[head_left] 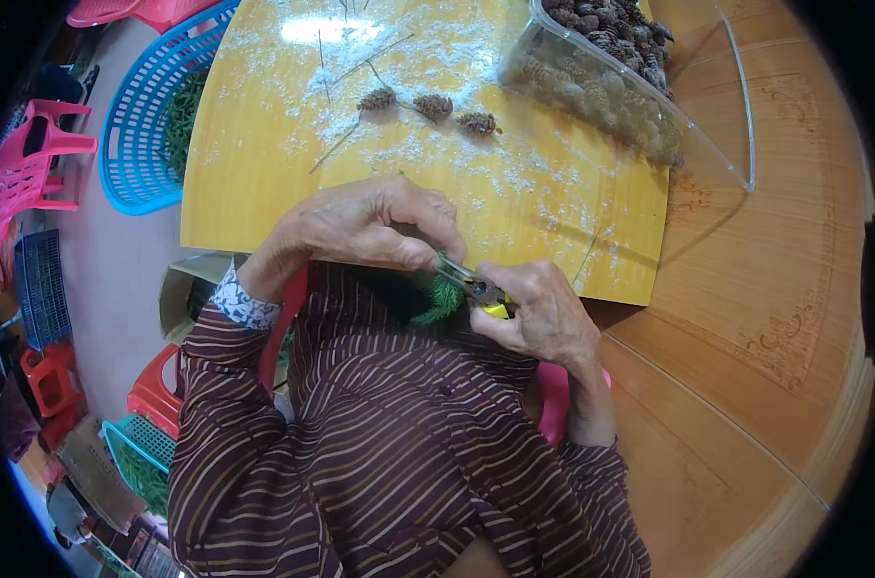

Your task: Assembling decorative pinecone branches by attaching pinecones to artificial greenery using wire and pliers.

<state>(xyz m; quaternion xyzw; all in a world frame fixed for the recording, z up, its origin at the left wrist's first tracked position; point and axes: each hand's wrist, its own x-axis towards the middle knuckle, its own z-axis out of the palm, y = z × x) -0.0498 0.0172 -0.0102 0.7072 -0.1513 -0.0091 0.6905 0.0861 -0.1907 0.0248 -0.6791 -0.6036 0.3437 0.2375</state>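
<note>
Your left hand [360,226] is curled down with the fingers pressed together, pinching a small green bristly sprig [439,299] at the near edge of the counter [745,318], just over your striped shirt. Your right hand [543,313] is wrapped closed around a pair of pliers with yellow grips [481,292], and the tool's nose points left to meet the sprig right under your left fingertips; whether the nose actually bites the sprig you cannot tell from this angle. Both hands sit close together, almost touching, at the front rim of a yellow board [264,193] that lies on the wooden counter and is dusted with white powder. Farther out on that board three small pine cones [435,106] lie in a row, with a few thin stems scattered near them. To your right beyond them, a clear plastic bin [649,116] lies tilted and holds many more cones. Off the counter to your left stands a blue plastic basket [139,135] with green material inside, and pink plastic chairs [28,164] stand past it.
</note>
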